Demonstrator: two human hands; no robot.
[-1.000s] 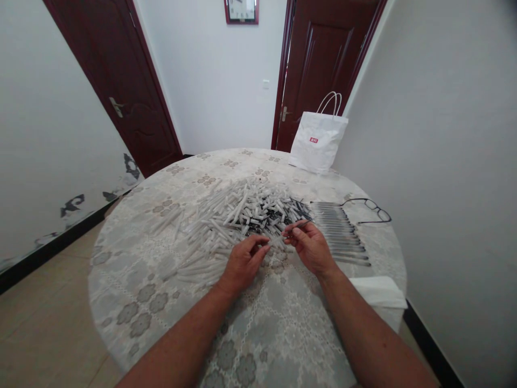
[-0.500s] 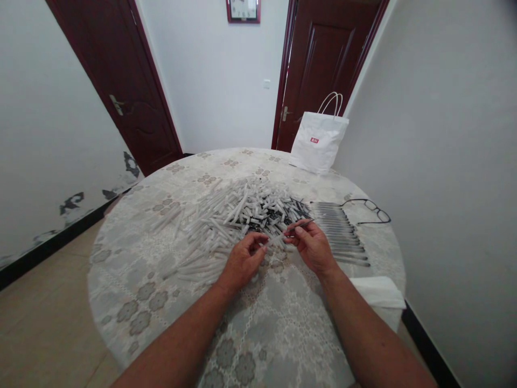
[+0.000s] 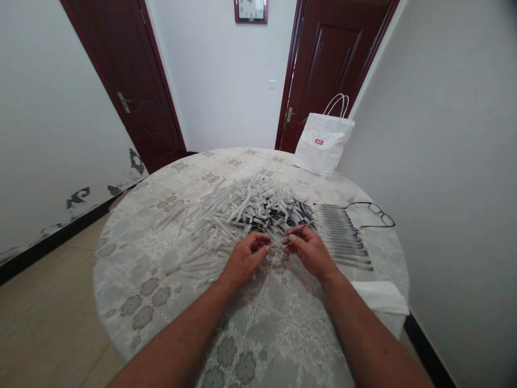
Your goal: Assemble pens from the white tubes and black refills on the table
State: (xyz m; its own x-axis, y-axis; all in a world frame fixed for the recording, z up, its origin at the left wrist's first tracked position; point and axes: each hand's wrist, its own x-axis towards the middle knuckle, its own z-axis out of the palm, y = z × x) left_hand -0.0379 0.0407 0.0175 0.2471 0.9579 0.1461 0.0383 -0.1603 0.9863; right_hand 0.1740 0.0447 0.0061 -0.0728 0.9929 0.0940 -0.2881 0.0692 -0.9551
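Note:
Near the front of a pile of whitish tubes [image 3: 214,229], my two hands are close together. My left hand [image 3: 247,260] is closed, pinching one end of a slim translucent tube [image 3: 278,243] between thumb and fingertips. Across from it, the fingers of my right hand [image 3: 310,252] are closed on a thin dark stick [image 3: 301,228], which points up to the right. The tube's other end reaches the right thumb and fingers. Short white pieces and dark sticks [image 3: 301,207] lie mixed just beyond my hands. Exact kinds are too small to tell.
To the right lies a neat row of grey dark-tipped sticks [image 3: 339,231], with eyeglasses [image 3: 382,215] beside it. A white paper bag [image 3: 323,143] stands at the back right. Folded white cloth or paper [image 3: 379,296] rests at the right edge of the round, cloth-covered table [image 3: 283,323].
The right fingers have come down onto the tube's end, and the tube now spans both hands. The dark stick stays in the right hand. The view has turned slightly left.

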